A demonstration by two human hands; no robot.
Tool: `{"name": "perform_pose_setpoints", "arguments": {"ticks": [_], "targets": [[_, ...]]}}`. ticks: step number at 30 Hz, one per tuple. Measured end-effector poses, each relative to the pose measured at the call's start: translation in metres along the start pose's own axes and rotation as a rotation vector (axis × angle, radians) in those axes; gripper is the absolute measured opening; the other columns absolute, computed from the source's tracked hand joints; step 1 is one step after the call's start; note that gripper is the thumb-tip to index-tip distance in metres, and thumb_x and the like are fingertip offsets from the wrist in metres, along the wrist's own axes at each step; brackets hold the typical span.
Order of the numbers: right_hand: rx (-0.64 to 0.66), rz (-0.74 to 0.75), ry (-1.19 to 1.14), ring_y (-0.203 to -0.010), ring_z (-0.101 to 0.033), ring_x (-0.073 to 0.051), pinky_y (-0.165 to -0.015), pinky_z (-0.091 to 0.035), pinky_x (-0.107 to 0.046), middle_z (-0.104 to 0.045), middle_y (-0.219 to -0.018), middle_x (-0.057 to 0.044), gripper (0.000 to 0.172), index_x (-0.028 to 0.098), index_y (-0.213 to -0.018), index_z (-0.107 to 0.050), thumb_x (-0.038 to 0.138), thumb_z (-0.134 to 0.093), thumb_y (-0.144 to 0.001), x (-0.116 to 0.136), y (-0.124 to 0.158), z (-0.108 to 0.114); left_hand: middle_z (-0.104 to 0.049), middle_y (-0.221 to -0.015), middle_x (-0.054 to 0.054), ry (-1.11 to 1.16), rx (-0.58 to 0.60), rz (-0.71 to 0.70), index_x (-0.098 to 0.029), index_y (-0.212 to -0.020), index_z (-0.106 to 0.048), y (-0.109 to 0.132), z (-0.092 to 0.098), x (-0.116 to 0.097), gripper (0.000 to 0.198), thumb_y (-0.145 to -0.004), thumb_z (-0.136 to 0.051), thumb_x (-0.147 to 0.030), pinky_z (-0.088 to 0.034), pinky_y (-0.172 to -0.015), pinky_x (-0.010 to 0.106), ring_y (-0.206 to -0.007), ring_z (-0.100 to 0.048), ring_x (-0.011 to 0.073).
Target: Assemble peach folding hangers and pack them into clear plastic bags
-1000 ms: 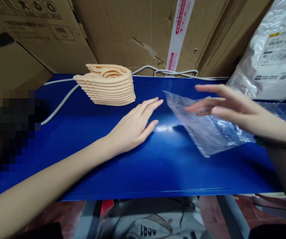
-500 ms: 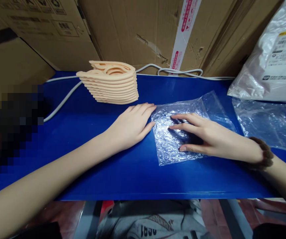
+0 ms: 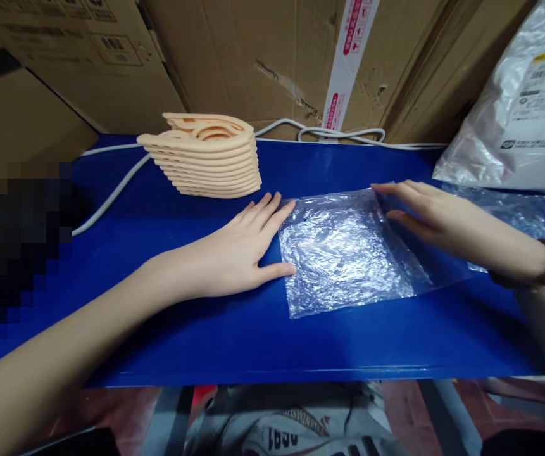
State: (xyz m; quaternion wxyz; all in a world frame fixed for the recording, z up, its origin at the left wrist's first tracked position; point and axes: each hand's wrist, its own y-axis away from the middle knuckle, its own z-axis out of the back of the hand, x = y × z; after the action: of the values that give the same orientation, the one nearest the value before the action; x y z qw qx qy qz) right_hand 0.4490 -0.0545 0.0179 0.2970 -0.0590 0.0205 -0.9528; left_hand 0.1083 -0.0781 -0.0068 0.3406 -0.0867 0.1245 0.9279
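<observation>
A clear crinkled plastic bag [image 3: 348, 253] lies flat on the blue table [image 3: 234, 342]. My left hand [image 3: 241, 253] rests open and flat on the table, its fingertips and thumb touching the bag's left edge. My right hand [image 3: 436, 215] lies open with fingers stretched flat on the bag's upper right part. A stack of several peach-coloured plastic hangers [image 3: 208, 155] stands behind my left hand, apart from it.
More clear plastic bags [image 3: 523, 212] lie at the right under a white shipping parcel [image 3: 519, 107]. A white cable [image 3: 111, 196] runs along the table's back. Cardboard boxes [image 3: 253, 57] wall the far side. A blurred dark patch [image 3: 16, 247] covers the left.
My right hand slid from the bag's middle to its upper right, smoothing it flat. My left hand spread slightly at the bag's left edge.
</observation>
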Motion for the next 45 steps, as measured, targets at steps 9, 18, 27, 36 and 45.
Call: {"name": "perform_pose_setpoints", "arguments": {"ticks": [9,18,27,36,45], "targets": [[0.126,-0.043,-0.067,-0.068,-0.064,-0.022,-0.06,-0.046,-0.035,-0.071,-0.086,-0.005,0.041,0.025,-0.102,-0.064,0.063,-0.052,-0.093,-0.004,0.004,0.003,0.008,-0.169,0.013,0.034,0.023,-0.085,-0.017,-0.162,0.009,0.008,0.005,0.013,0.079,-0.104,-0.036,-0.043,-0.018,-0.126,0.053,-0.156,0.001,0.0303],[0.233,0.224,-0.271,-0.095,-0.066,-0.023,-0.089,-0.051,-0.041,-0.069,-0.105,-0.006,0.039,0.028,-0.115,-0.071,0.048,-0.04,-0.103,0.021,-0.001,0.01,0.01,-0.168,0.013,0.011,0.05,-0.178,-0.024,-0.159,0.02,0.005,0.004,0.029,0.103,-0.095,-0.05,-0.065,-0.022,-0.125,0.05,-0.155,0.002,0.032],[0.279,0.308,-0.202,-0.154,-0.01,-0.04,-0.118,-0.027,-0.067,-0.011,-0.17,-0.002,0.099,0.041,-0.161,-0.017,0.059,-0.072,-0.082,0.015,0.014,-0.006,0.012,-0.168,0.014,0.04,0.108,-0.174,-0.027,-0.158,0.022,0.004,0.007,0.031,0.107,-0.093,-0.054,-0.065,-0.021,-0.124,0.056,-0.154,0.009,0.0343],[0.17,0.363,-0.176,-0.156,-0.005,-0.033,-0.123,-0.018,-0.061,-0.01,-0.169,-0.012,0.076,0.024,-0.161,-0.027,0.058,-0.05,-0.098,0.049,-0.005,-0.03,0.013,-0.167,0.018,0.017,0.09,-0.148,-0.021,-0.16,0.017,0.004,0.004,0.029,0.132,-0.074,-0.061,-0.083,-0.015,-0.124,0.059,-0.154,0.011,0.0372],[0.136,0.364,-0.165,-0.156,-0.007,-0.032,-0.123,-0.022,-0.059,-0.009,-0.169,-0.017,0.093,0.019,-0.164,-0.004,0.062,-0.049,-0.096,0.049,-0.002,-0.031,0.017,-0.167,0.019,0.037,0.032,-0.224,-0.026,-0.157,0.027,0.006,0.0,0.028,0.145,-0.065,-0.067,-0.086,-0.011,-0.124,0.063,-0.153,0.012,0.0404]]}}
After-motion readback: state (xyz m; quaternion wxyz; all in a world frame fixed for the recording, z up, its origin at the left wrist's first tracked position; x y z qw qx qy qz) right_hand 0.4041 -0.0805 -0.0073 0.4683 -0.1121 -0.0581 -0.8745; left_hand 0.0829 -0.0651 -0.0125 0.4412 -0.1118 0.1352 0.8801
